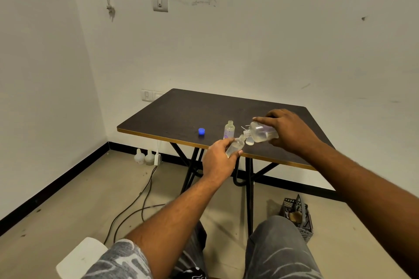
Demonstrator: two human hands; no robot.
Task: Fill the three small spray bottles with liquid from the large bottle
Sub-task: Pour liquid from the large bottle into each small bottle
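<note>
Room corner with dark surface (181, 108) on black crossed legs (192, 165).
On the floor: grey plastic crate (306, 229) at right, black cables (138, 195) at left, two white jugs (139, 157) against the wall; light switch (160, 2) higher up.

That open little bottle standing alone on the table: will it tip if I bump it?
Likely yes: the small bottle is tall and narrow, so a nudge could topple it. Its neck is uncapped, so any contents would probably spill.
</note>
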